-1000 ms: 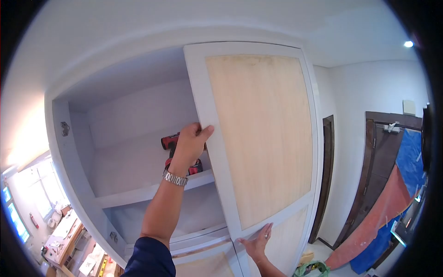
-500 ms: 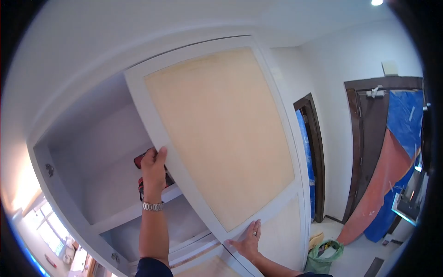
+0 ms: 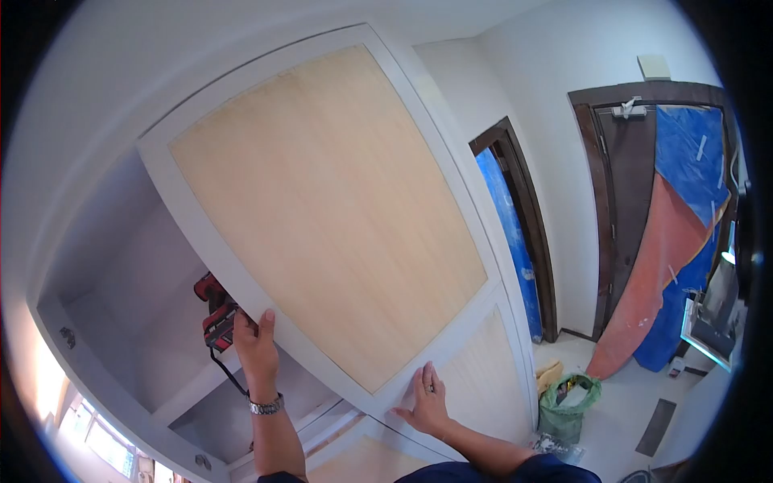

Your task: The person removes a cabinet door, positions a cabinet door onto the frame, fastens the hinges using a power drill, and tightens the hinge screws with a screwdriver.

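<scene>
A white-framed cabinet door (image 3: 322, 209) with a pale wood panel covers the right part of the upper cabinet. My left hand (image 3: 256, 348) grips its left edge, thumb on the front face and fingers curled behind. Against the bottom rail of this door my right hand (image 3: 427, 404) lies flat, fingers apart, with a ring on one finger. Just left of my left hand, a red and black cordless drill (image 3: 216, 314) rests on the shelf inside, partly hidden by the door and hand. A dark strap hangs from it.
Below, another wood-panelled door (image 3: 366, 460) and the cabinet's shelf edge (image 3: 189, 402) show. Hinge plates (image 3: 68, 336) sit on the left side wall. To the right, a green bag (image 3: 570, 406) of debris stands on the floor near a dark door (image 3: 632, 193) with blue and red sheeting.
My left hand has moved lower along the door's edge, and more of the drill shows. My right hand stays on the bottom rail. The view has shifted down and right.
</scene>
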`<action>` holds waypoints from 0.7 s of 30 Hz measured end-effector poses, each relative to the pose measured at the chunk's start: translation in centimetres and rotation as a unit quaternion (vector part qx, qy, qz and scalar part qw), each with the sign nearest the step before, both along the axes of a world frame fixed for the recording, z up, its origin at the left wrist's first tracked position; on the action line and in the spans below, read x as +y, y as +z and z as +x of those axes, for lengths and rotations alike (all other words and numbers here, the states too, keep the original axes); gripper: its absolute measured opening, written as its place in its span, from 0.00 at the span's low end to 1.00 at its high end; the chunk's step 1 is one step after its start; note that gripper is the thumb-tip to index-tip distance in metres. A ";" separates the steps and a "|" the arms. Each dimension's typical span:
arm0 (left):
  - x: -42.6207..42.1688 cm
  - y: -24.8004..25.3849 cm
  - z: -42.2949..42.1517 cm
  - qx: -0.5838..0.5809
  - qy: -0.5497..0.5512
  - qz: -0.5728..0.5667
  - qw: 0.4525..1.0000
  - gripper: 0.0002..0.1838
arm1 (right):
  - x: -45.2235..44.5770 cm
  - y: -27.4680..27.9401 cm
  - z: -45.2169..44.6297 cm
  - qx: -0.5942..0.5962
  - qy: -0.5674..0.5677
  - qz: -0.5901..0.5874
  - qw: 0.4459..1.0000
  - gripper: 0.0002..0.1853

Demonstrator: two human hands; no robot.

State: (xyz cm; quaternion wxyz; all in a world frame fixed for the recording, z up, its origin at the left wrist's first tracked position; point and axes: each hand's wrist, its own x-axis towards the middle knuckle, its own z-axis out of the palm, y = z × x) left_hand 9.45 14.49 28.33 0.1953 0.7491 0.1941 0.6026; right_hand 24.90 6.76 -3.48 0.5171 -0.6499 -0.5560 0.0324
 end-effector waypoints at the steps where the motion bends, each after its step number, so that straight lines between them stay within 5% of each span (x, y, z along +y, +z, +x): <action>1: -0.1 -0.5 0.1 0.007 0.024 0.008 1.000 0.21 | 0.0 -0.2 0.3 -0.006 0.007 0.004 1.000 0.59; 6: -1.8 -2.6 0.7 0.037 0.151 0.060 0.986 0.22 | -0.1 -1.0 1.6 -0.023 0.038 0.066 0.997 0.58; 15: -1.5 -4.6 -1.1 0.053 0.149 0.012 0.987 0.19 | 0.3 -0.8 2.2 -0.100 0.047 0.087 0.990 0.57; 21: -2.5 -6.0 -4.1 -0.018 0.251 0.182 0.951 0.10 | 1.3 -2.1 2.2 -0.121 0.055 0.074 0.988 0.59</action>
